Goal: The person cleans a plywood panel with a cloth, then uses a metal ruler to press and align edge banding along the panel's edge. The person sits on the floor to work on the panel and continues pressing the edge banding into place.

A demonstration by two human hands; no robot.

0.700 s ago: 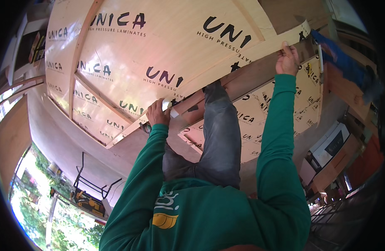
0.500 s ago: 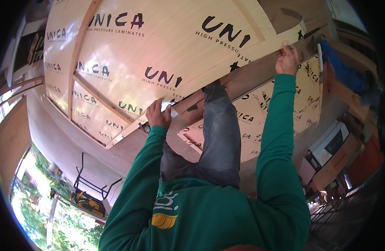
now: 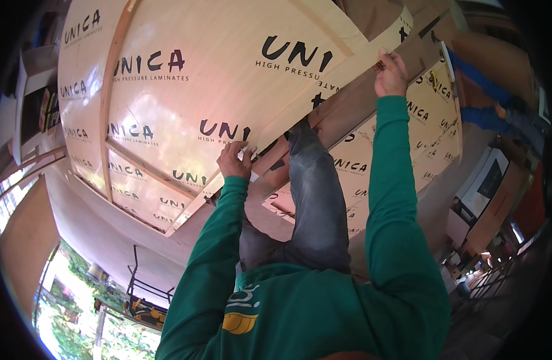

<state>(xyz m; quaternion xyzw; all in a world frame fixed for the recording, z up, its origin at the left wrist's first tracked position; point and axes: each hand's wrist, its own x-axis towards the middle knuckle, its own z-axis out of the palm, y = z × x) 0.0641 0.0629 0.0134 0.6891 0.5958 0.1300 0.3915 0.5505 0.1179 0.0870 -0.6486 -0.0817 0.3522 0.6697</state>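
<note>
A long, narrow laminate strip, pale with dark print, runs along the near edge of a large laminate-faced panel. Its far right end curls upward. My right hand pinches the strip's edge close to that curl. Farther down the edge, my left hand grips the strip, fingertips on the printed face and thumb toward the near side. Thin wooden battens lie across the panel. What the strip rests on beneath my hands is partly hidden.
A second printed laminate board lies lower, beyond my leg. At right, what looks like a person in blue is beside stacked boxes. A black metal frame with a yellow tool stands at lower left.
My left hand has slid along the strip toward its far right end. The right hand keeps its pinch near the curled end. The whole view has shifted slightly.
</note>
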